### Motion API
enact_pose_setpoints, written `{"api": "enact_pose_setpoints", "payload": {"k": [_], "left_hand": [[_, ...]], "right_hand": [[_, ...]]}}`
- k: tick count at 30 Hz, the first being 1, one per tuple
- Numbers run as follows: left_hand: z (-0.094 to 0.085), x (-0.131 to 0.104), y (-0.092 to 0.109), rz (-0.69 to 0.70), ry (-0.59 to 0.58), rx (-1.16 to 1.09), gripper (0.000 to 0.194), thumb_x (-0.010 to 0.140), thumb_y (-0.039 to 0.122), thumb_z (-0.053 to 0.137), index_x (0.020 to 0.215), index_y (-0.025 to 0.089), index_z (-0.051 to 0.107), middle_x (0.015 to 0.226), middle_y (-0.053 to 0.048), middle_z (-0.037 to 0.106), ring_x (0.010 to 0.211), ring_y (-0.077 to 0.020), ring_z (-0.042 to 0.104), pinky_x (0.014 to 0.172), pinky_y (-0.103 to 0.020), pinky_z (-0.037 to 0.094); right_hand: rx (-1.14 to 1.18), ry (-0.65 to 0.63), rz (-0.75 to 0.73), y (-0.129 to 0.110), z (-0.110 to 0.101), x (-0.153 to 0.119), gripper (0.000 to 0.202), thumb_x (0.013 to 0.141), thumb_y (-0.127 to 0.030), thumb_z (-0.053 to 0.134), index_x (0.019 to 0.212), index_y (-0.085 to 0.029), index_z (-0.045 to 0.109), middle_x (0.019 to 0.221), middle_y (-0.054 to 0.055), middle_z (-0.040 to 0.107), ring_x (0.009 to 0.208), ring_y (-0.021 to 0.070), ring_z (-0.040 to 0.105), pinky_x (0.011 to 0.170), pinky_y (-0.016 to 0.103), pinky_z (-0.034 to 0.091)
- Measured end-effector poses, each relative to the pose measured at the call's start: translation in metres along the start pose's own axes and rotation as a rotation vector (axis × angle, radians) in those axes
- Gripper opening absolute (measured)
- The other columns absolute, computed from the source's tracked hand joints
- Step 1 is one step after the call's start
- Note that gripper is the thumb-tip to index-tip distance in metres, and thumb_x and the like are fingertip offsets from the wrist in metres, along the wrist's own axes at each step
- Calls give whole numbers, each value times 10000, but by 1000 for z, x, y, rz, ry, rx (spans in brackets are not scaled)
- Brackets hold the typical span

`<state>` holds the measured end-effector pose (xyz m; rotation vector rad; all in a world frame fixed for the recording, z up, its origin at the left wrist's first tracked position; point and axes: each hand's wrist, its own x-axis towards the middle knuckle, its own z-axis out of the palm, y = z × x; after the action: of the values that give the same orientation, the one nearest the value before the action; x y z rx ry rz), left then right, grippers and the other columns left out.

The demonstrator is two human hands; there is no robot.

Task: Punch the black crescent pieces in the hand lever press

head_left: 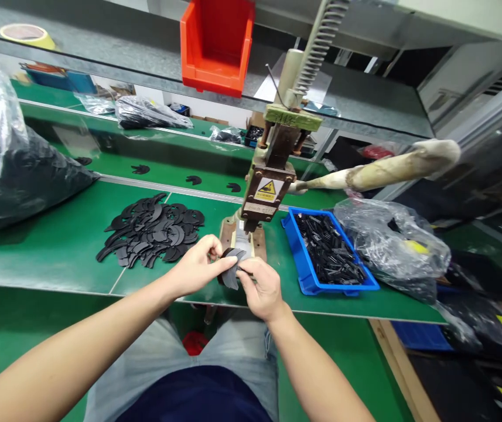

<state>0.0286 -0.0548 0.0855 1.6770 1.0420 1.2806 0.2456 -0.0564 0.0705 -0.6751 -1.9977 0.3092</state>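
Note:
A curved black plastic part (232,274) is held between my two hands, just in front of the base of a hand press (272,190). My left hand (198,265) pinches its left side, thumb lying on top. At its right edge my right hand (260,286) has thumb and forefinger closed; whether a small piece sits between those fingertips is hidden. Left of the press lies a loose pile of curved black parts (154,231). To the right, a blue tray (306,286) holds many small black pieces (327,249).
A large clear bag (22,170) of dark parts stands at the left. Several black parts (193,180) lie spaced along the green belt behind. The press lever (378,167) juts right above a plastic bag (395,240). An orange bin (218,47) hangs overhead.

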Motion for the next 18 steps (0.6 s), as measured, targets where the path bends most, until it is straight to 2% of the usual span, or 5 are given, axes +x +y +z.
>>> {"api": "enact_pose_setpoints", "payload": {"k": [3, 6, 12, 15, 18], "left_hand": [[6, -3, -3, -147, -174, -267, 478, 845, 608, 790, 998, 194, 608, 816, 26, 593, 685, -124, 553, 638, -254, 467], [15, -3, -8, -210, -345, -361, 486, 852, 633, 775, 934, 183, 608, 773, 27, 602, 600, -117, 568, 591, -263, 494], [22, 4, -40, -164, -274, -239, 490, 943, 680, 630, 876, 196, 587, 728, 1, 650, 625, -146, 599, 622, -274, 491], [18, 5, -66, -125, -157, -62, 479, 967, 670, 591, 857, 204, 599, 739, 7, 634, 647, -147, 557, 631, -267, 460], [16, 1, -84, -77, -128, 57, 451, 990, 642, 565, 850, 215, 603, 739, 17, 601, 683, -159, 535, 672, -272, 454]], "right_hand": [[34, -29, 101, -6, -13, -4, 131, 975, -319, 636, 1044, -244, 718, 978, 54, 754, 893, 186, 694, 832, 360, 577], [95, -66, 244, -9, -23, -9, 167, 983, -392, 625, 1080, -284, 708, 921, 10, 757, 806, 175, 718, 744, 339, 610], [129, -73, 487, -3, -45, -9, 195, 974, -522, 596, 1054, -358, 665, 807, -42, 714, 687, 170, 702, 574, 335, 629], [11, -71, 560, 15, -70, 12, 278, 993, -508, 611, 1066, -247, 676, 817, -15, 697, 672, 131, 665, 586, 287, 604], [-201, -20, 591, 46, -113, 58, 355, 1008, -486, 628, 1103, -146, 670, 910, 12, 697, 745, 104, 661, 692, 273, 602]]}}
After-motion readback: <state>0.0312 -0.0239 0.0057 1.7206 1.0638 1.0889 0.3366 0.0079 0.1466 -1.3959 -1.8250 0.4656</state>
